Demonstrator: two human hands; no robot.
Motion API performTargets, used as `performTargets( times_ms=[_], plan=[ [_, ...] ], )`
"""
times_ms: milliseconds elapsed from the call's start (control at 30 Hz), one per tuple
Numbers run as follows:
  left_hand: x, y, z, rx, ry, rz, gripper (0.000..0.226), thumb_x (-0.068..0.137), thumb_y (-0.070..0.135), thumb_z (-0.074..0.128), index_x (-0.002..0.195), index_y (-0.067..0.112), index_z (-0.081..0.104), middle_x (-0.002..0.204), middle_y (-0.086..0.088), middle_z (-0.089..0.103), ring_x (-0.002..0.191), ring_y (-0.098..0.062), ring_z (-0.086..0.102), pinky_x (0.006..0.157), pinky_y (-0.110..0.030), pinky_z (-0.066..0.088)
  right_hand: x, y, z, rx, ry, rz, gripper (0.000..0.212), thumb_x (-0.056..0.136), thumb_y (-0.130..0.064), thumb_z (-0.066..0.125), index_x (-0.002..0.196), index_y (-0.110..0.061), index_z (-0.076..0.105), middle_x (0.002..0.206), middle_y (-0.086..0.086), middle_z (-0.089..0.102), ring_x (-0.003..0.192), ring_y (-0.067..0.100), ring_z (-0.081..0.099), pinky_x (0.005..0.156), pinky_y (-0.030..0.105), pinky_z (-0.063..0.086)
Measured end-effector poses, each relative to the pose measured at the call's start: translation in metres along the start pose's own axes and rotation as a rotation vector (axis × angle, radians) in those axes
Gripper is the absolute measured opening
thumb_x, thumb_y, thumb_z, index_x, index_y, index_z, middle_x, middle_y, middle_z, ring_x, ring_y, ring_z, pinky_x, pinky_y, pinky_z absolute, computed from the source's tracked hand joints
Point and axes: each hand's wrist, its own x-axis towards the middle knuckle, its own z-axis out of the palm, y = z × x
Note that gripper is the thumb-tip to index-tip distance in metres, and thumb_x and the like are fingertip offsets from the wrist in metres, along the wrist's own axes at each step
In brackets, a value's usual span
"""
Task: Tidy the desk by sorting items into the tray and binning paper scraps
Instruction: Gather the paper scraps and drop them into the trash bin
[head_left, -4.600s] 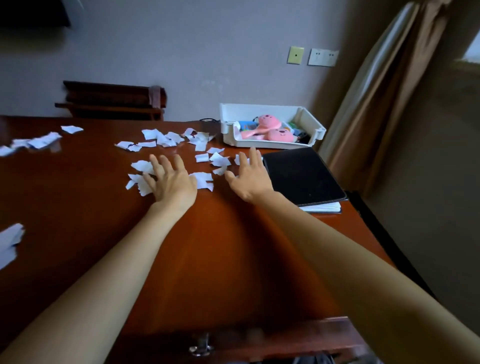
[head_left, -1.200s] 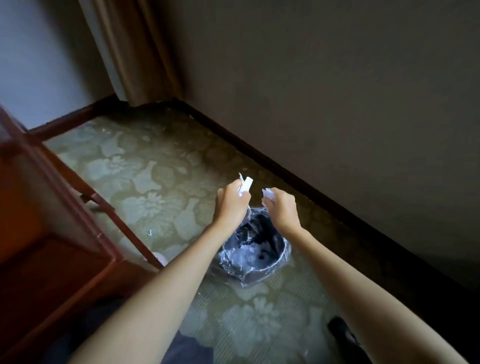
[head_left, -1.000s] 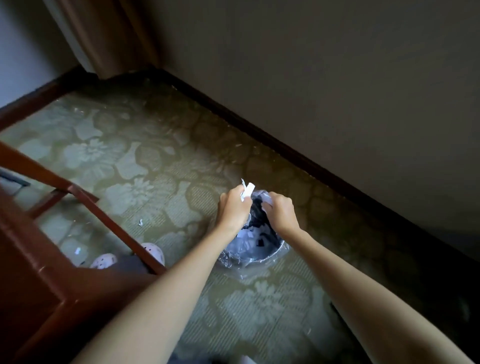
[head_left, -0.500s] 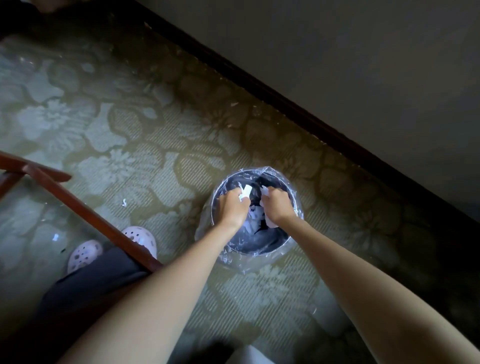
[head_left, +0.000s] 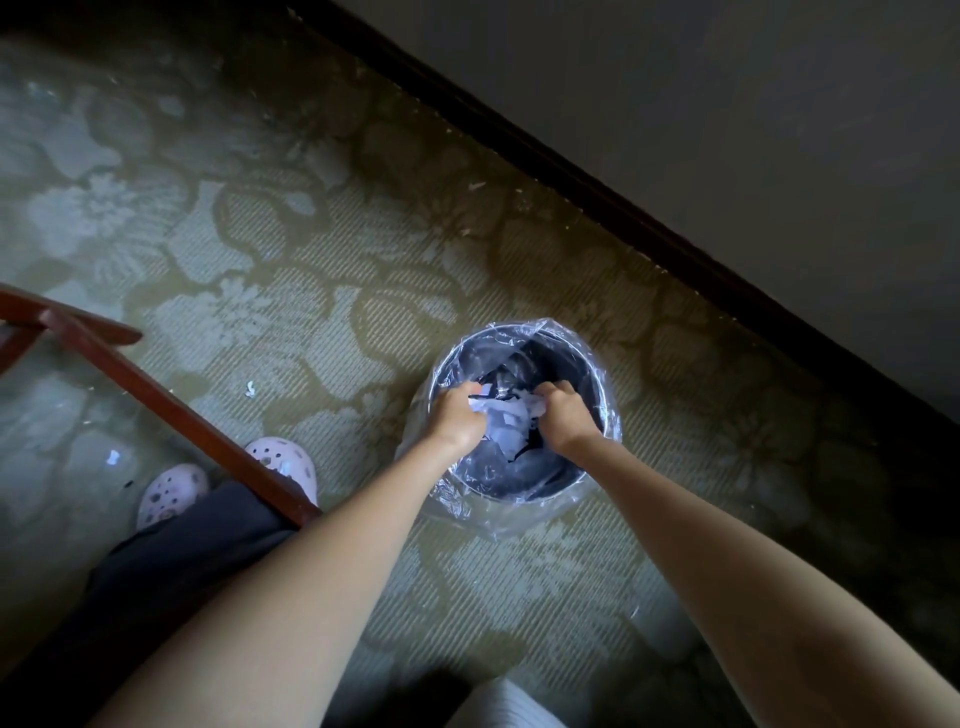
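Floral carpet (head_left: 322, 249) covered the floor. Left hand (head_left: 458, 417) and right hand (head_left: 567, 415) hung in the mouth of the bin (head_left: 582, 358), fingers curled, together gripping a bunch of paper scraps (head_left: 506, 420) pressed between them. Clear liner (head_left: 467, 501) draped over the rim. One stray scrap (head_left: 250, 388) lay on the carpet to the left, near a wooden leg (head_left: 156, 396) and pale clogs (head_left: 284, 458). A dark baseboard (head_left: 571, 179) ran beyond.

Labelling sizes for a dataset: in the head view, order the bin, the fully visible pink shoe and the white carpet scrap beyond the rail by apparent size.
1. bin, largest
2. pink shoe, clearly smaller
3. white scrap, a tiny fleck
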Motion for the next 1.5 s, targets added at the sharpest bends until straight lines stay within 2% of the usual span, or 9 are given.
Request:
performTargets(
  times_ms=[233, 367, 533, 633, 767, 1000, 1167, 1367, 1500],
  plan=[
    [-0.019, -0.001, -0.011, 0.043, -0.068, 0.046, 0.065, 0.086, -0.015, 0.037, 0.143, 0.017, 0.035, 0.150, -0.012, 0.031, 0.115, -0.035, 0.055, 0.058, -0.027, 0.044, -0.022, -0.005, 0.005, -0.171, -0.053, -0.022, 0.046, 0.089, 0.004, 0.035, 0.135, 0.000, 0.036, 0.142, 0.020, 0.031, 0.129, 0.038, 0.037, 0.106, 0.042, 0.035],
    [-0.043, 0.007, -0.023, 0.181, 0.016, 0.095, 0.062, 0.086, -0.011, 0.041, 0.142, 0.016, 0.037, 0.150, -0.011, 0.032, 0.133, -0.030, 0.039, 0.102, -0.036, 0.043, -0.039, -0.014, -0.002, -0.374, -0.001, -0.069, 0.043, 0.089, -0.004, 0.038, 0.132, -0.002, 0.038, 0.140, 0.018, 0.034, 0.132, 0.035, 0.031, 0.111, 0.044, 0.027],
    [-0.090, 0.023, -0.052, 0.245, 0.088, 0.074, 0.061, 0.092, -0.003, 0.042, 0.147, 0.013, 0.021, 0.157, -0.012, 0.016, 0.145, -0.028, 0.017, 0.115, -0.037, 0.022, -0.073, -0.044, -0.025, -0.555, 0.154, -0.185, 0.039, 0.091, -0.012, 0.039, 0.129, -0.004, 0.042, 0.142, 0.019, 0.031, 0.135, 0.034, 0.026, 0.114, 0.045, 0.021],
    [-0.124, 0.038, -0.081, 0.284, 0.194, 0.090, 0.057, 0.095, 0.006, 0.040, 0.148, 0.011, 0.019, 0.154, -0.014, 0.022, 0.142, -0.030, 0.023, 0.114, -0.040, 0.025, -0.104, -0.073, -0.051, -0.569, 0.276, -0.268, 0.040, 0.090, -0.013, 0.041, 0.129, -0.004, 0.043, 0.141, 0.019, 0.032, 0.135, 0.033, 0.027, 0.113, 0.045, 0.020],
    [-0.191, 0.067, -0.128, 0.317, 0.422, 0.172, 0.044, 0.094, 0.009, 0.038, 0.137, 0.010, 0.038, 0.142, -0.015, 0.038, 0.130, -0.033, 0.039, 0.105, -0.041, 0.034, -0.161, -0.121, -0.093, -0.542, 0.485, -0.381, 0.034, 0.089, -0.011, 0.041, 0.121, -0.004, 0.048, 0.131, 0.017, 0.041, 0.123, 0.034, 0.042, 0.110, 0.044, 0.024],
    [-0.335, 0.069, -0.213, 0.332, 0.916, 0.268, 0.036, 0.098, 0.014, 0.033, 0.130, 0.011, 0.047, 0.132, -0.014, 0.050, 0.121, -0.032, 0.047, 0.095, -0.040, 0.042, -0.278, -0.216, -0.134, -0.339, 0.773, -0.688, 0.031, 0.090, -0.007, 0.039, 0.117, -0.001, 0.052, 0.128, 0.019, 0.043, 0.102, 0.040, 0.053, 0.084, 0.041, 0.043],
    [-0.425, 0.002, -0.243, 0.209, 1.139, 0.177, 0.031, 0.095, 0.021, 0.040, 0.123, 0.011, 0.052, 0.125, -0.018, 0.056, 0.119, -0.037, 0.049, 0.096, -0.042, 0.041, -0.356, -0.279, -0.104, -0.190, 0.747, -0.981, 0.035, 0.092, -0.007, 0.041, 0.126, -0.005, 0.046, 0.141, 0.014, 0.035, 0.108, 0.039, 0.053, 0.081, 0.038, 0.046],
    [-0.491, -0.097, -0.241, 0.111, 1.295, -0.031, 0.034, 0.097, 0.020, 0.038, 0.128, 0.012, 0.050, 0.129, -0.015, 0.054, 0.120, -0.036, 0.049, 0.097, -0.041, 0.042, -0.430, -0.334, -0.017, -0.188, 0.623, -1.328, 0.024, 0.089, -0.006, 0.043, 0.111, -0.001, 0.054, 0.116, 0.018, 0.050, 0.098, 0.042, 0.055, 0.076, 0.044, 0.047],
    [-0.514, -0.161, -0.245, 0.065, 1.352, -0.188, 0.037, 0.096, 0.018, 0.042, 0.133, 0.012, 0.046, 0.132, -0.015, 0.050, 0.125, -0.033, 0.042, 0.101, -0.044, 0.038, -0.458, -0.361, 0.047, -0.262, 0.460, -1.487, 0.022, 0.090, -0.008, 0.045, 0.109, -0.002, 0.054, 0.115, 0.016, 0.051, 0.101, 0.038, 0.053, 0.078, 0.041, 0.045]
  ],
)
